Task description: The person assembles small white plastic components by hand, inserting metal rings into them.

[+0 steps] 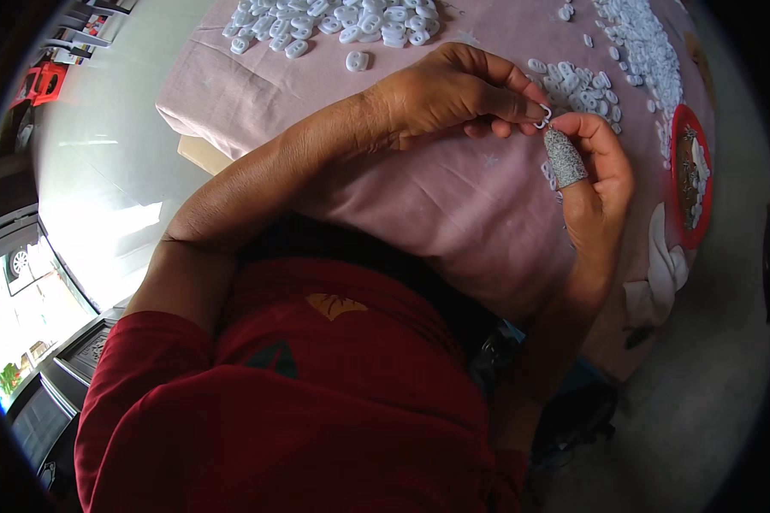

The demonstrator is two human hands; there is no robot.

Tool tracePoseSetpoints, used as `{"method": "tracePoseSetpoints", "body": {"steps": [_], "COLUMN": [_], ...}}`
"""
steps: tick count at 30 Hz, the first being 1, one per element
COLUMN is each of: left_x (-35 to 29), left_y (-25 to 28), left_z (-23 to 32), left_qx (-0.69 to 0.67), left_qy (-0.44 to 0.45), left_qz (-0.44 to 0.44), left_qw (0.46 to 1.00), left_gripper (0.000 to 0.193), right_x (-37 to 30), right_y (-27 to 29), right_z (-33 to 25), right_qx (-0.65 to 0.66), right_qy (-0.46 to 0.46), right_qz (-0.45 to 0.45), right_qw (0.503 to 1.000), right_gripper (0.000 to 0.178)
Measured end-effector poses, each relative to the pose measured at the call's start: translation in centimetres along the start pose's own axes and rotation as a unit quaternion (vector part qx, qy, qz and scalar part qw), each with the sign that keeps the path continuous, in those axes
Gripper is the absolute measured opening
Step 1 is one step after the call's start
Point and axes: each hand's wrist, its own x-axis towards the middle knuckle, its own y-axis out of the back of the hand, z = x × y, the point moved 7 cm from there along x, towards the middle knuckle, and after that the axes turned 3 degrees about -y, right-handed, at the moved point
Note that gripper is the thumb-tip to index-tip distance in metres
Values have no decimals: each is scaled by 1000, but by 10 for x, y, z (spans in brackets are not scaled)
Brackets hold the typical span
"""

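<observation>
My left hand (pixel 453 92) pinches a small white plastic loop (pixel 546 114) between thumb and fingertips, above the pink cloth. My right hand (pixel 603 175) meets it from the right, with its index finger and thumb closed at the loop's lower end. A speckled grey finger cover (pixel 565 159) sits over the right thumb. What lies exactly between the right fingertips is too small to make out. Just beyond the hands is a small heap of white plastic pieces (pixel 580 88), partly hidden by the fingers.
A pink cloth (pixel 402 205) covers the table. White oval pieces (pixel 342 21) are heaped at the far left, and small white pieces (pixel 646 51) at the far right. A red tray (pixel 681 184) with metal bits stands at the right edge, near a crumpled white cloth (pixel 656 278).
</observation>
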Motion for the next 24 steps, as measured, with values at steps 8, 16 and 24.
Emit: {"method": "tracePoseSetpoints", "body": {"steps": [8, 16, 24], "left_x": [-2, -2, 0], "left_y": [-2, -4, -2], "left_z": [3, 5, 5], "left_qx": [23, 26, 71], "left_qy": [-19, -47, -74], "left_qz": [28, 15, 11], "left_qw": [999, 998, 995], "left_gripper": [19, 17, 17], "right_x": [-1, 0, 0], "right_y": [-3, -4, -3], "right_z": [-3, 0, 1], "right_qx": [-7, 34, 21], "right_qy": [20, 19, 9], "right_qz": [2, 1, 9], "right_qw": [1000, 999, 1000], "right_gripper": [22, 23, 19]}}
